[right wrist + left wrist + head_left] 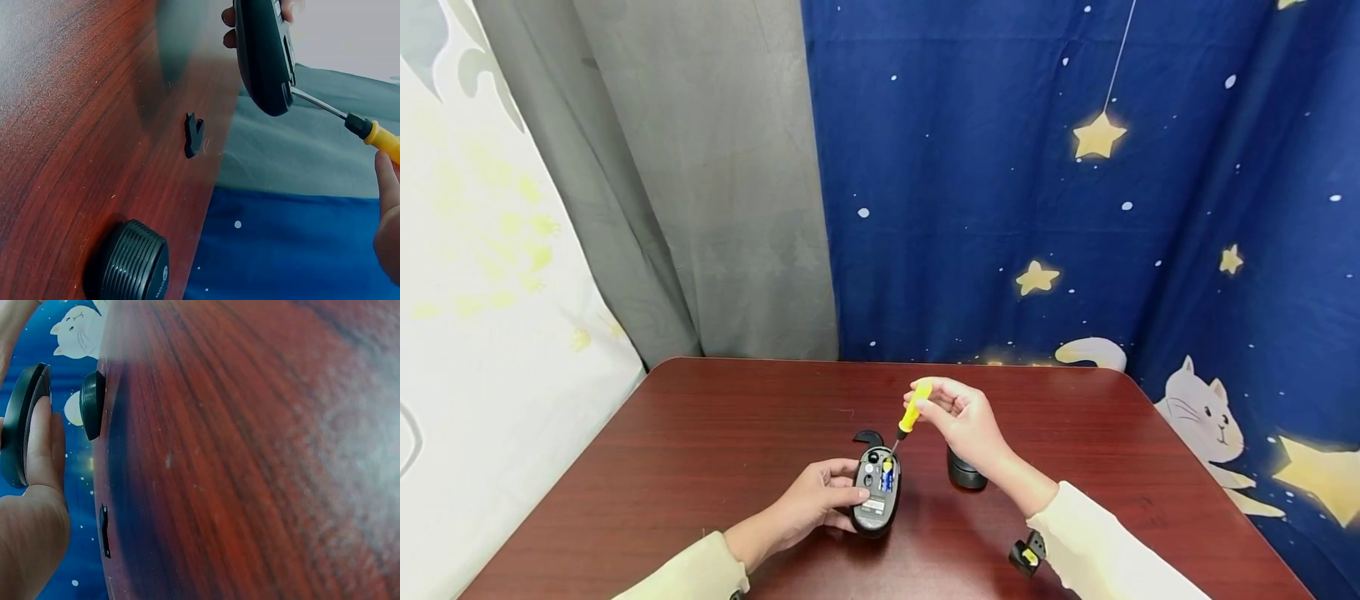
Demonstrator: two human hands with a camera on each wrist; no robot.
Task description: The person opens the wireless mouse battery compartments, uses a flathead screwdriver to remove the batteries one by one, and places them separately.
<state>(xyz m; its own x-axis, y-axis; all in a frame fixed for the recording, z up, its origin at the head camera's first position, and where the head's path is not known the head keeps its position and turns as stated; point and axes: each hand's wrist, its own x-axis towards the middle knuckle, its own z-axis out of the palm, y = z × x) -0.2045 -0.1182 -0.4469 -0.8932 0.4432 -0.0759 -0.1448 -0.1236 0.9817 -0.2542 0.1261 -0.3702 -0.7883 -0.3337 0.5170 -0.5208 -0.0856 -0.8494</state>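
Bottom side up, a black computer mouse [876, 517] is held off the table by my left hand [816, 498], thumb across its underside and fingers along its edge. Its battery bay is uncovered, and a blue and yellow battery [887, 478] lies inside. My right hand [967, 423] grips a yellow-handled screwdriver [914, 407] between thumb and fingers. The screwdriver's metal shaft slants down, its tip at the battery's far end. In the right wrist view, the shaft [319, 102] meets the end of the mouse [265, 62]. Beyond the mouse lies a black battery cover [868, 437].
A round black object [966, 473] with ridged sides stands on the table beneath my right hand; its kind is unclear. The reddish-brown wooden table [737, 400] ends at grey and blue star-patterned curtains [970, 208]. A black device [1028, 553] is worn on my right wrist.
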